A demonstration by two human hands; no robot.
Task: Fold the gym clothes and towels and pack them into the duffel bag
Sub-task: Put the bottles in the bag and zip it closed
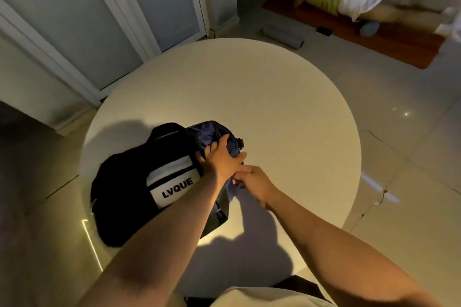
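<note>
A black duffel bag (124, 189) with a white panel reading LVQUE lies on the left side of a round white table (274, 112). A dark blue garment (212, 132) bulges out of the bag's open right end. My left hand (220, 158) presses down on the blue garment with its fingers spread over it. My right hand (252, 182) sits just below the left, its fingers curled and pinching the bag's edge or the cloth at the opening. Exactly what the right hand pinches is hidden by the fingers.
A person in a green top lies on an orange mat (399, 45) on the floor at the far right. A grey rolled mat (284, 37) lies beyond the table. White doors (99, 20) stand at the back left. The floor is tiled.
</note>
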